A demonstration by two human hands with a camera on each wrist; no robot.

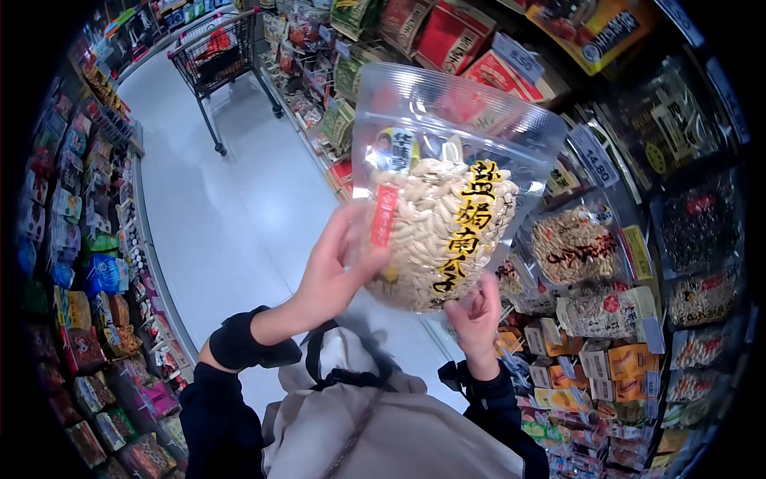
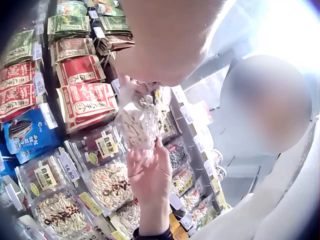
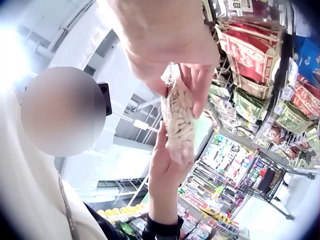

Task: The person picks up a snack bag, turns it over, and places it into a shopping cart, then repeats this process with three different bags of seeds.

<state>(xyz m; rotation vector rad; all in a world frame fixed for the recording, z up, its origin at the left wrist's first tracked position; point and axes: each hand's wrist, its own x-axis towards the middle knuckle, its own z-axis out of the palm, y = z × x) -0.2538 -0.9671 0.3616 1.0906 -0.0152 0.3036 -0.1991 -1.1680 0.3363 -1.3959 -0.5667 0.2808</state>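
A clear zip-top pouch of pale pumpkin seeds point(image 1: 431, 231) is held up in front of the body, its printed front facing the head camera. My left hand point(image 1: 335, 259) grips its left side, thumb over the front and fingers passing behind. At the lower right corner my right hand point(image 1: 477, 319) pinches the bottom edge. Edge-on in the right wrist view, the pouch point(image 3: 180, 122) sits between the right hand point(image 3: 170, 45) above and the left hand point(image 3: 167, 162) below. In the left wrist view the right hand point(image 2: 152, 172) supports the pouch from underneath.
Shelves on the right hold similar seed pouches point(image 1: 570, 247), red snack bags point(image 1: 451, 40) and price tags point(image 1: 594, 152). More packaged goods line the left shelf point(image 1: 80, 319). A shopping cart point(image 1: 215, 64) stands ahead on the pale aisle floor point(image 1: 199, 215).
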